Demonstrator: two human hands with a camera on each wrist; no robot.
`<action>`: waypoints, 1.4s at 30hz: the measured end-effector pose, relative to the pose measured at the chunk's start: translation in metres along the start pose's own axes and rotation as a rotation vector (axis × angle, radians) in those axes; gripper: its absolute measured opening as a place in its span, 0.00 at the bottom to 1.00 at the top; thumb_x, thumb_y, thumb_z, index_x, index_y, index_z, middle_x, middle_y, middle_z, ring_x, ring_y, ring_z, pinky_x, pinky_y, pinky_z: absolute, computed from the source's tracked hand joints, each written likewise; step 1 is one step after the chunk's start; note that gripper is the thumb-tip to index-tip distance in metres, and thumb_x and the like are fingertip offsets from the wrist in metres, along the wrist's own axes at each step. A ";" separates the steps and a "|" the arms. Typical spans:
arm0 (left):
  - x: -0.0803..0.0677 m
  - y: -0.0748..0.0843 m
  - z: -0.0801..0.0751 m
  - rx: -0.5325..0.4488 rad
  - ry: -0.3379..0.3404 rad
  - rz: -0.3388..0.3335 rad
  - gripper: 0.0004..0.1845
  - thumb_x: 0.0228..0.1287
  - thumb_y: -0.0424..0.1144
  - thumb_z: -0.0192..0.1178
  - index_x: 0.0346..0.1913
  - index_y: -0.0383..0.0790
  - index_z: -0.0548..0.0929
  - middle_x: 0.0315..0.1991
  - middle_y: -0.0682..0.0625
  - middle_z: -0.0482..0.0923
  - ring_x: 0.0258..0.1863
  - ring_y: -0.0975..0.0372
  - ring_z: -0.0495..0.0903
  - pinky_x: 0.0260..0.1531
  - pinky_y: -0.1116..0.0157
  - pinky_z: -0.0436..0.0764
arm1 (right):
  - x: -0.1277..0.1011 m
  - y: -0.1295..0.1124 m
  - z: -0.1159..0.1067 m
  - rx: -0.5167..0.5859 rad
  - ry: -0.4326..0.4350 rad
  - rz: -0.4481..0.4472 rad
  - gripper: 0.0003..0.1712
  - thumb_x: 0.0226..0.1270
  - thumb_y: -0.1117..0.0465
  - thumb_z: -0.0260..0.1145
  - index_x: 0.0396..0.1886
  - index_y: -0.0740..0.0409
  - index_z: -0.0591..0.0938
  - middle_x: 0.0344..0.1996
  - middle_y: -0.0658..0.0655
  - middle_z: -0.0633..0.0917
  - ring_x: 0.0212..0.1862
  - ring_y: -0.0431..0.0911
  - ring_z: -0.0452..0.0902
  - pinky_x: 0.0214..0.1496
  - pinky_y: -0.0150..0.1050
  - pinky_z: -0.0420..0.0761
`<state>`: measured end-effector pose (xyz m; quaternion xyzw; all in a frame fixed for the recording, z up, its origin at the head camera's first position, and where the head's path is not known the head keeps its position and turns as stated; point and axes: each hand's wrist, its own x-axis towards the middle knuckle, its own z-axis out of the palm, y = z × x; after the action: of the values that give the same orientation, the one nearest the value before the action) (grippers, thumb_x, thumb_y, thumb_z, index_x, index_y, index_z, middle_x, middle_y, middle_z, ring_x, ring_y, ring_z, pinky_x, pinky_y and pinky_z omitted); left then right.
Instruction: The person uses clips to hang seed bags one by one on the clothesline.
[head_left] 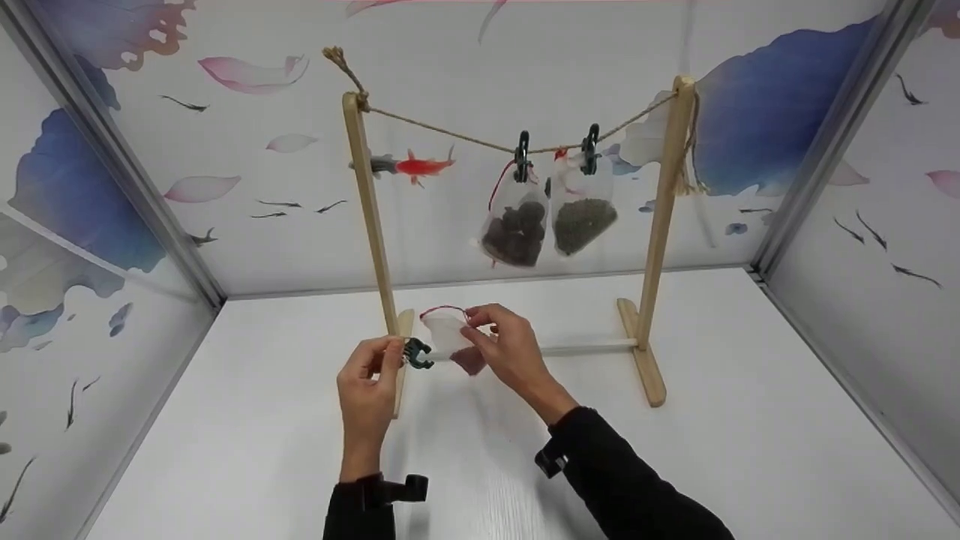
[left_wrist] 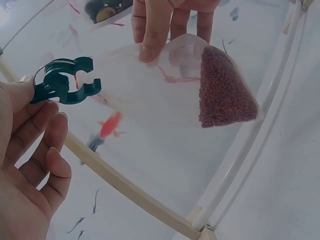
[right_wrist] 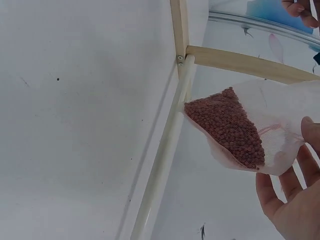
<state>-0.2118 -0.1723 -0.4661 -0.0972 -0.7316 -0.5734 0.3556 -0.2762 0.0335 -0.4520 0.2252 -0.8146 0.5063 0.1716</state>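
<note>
My left hand (head_left: 369, 379) pinches a dark green clip (left_wrist: 65, 82) by its handle end, with the clip's mouth facing the bag. My right hand (head_left: 510, 352) holds a white mesh bag (right_wrist: 280, 120) by its edge between thumb and fingers. Dark red beans (left_wrist: 225, 92) fill the bag's lower end, and a red drawstring (head_left: 442, 307) loops from its top. Bag and clip are close together but apart, above the table near the left post. Two more mesh bags, one with dark lumps (head_left: 516, 229) and one with greenish grains (head_left: 585, 221), hang by similar clips on a rope.
The rope (head_left: 442, 135) sags between two wooden posts, a left post (head_left: 367, 202) and a right post (head_left: 664, 217). A white crossbar (head_left: 589, 348) joins their feet low over the white table (head_left: 750, 450). Printed walls (head_left: 285, 180) enclose the back and sides.
</note>
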 end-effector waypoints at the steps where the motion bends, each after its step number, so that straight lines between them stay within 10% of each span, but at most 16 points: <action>1: 0.000 0.000 0.000 -0.005 0.000 -0.003 0.05 0.72 0.36 0.64 0.44 0.42 0.88 0.34 0.53 0.84 0.29 0.58 0.80 0.30 0.69 0.77 | 0.001 -0.001 -0.001 0.023 0.004 0.003 0.03 0.68 0.65 0.71 0.38 0.57 0.84 0.46 0.54 0.88 0.51 0.48 0.83 0.51 0.50 0.82; 9: 0.002 0.008 -0.003 -0.021 0.021 0.000 0.04 0.71 0.34 0.64 0.44 0.41 0.88 0.35 0.51 0.85 0.30 0.55 0.80 0.32 0.70 0.78 | 0.005 -0.009 -0.009 0.094 -0.001 0.015 0.04 0.69 0.62 0.71 0.39 0.57 0.84 0.34 0.49 0.87 0.35 0.42 0.82 0.40 0.40 0.82; 18: 0.017 0.051 0.008 0.019 0.011 0.197 0.05 0.65 0.22 0.64 0.41 0.30 0.86 0.31 0.42 0.82 0.28 0.63 0.75 0.30 0.74 0.74 | 0.016 -0.018 -0.026 0.058 0.041 -0.043 0.04 0.69 0.63 0.71 0.39 0.57 0.83 0.32 0.49 0.87 0.34 0.41 0.82 0.38 0.37 0.83; 29: 0.077 0.078 -0.003 0.092 -0.046 0.399 0.04 0.64 0.28 0.69 0.40 0.37 0.89 0.33 0.50 0.84 0.30 0.62 0.76 0.32 0.72 0.72 | 0.039 -0.052 -0.040 -0.018 0.100 -0.241 0.17 0.71 0.62 0.69 0.58 0.59 0.84 0.38 0.53 0.89 0.37 0.40 0.85 0.38 0.36 0.85; 42: 0.145 0.138 0.001 0.099 -0.020 0.529 0.03 0.65 0.30 0.69 0.39 0.34 0.90 0.32 0.47 0.84 0.28 0.62 0.73 0.27 0.71 0.69 | 0.083 -0.108 -0.067 -0.233 0.105 -0.360 0.12 0.73 0.64 0.67 0.51 0.61 0.89 0.41 0.56 0.90 0.38 0.42 0.86 0.41 0.33 0.83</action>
<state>-0.2419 -0.1657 -0.2684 -0.2734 -0.7114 -0.4231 0.4901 -0.2843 0.0361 -0.3004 0.3191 -0.8041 0.3810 0.3262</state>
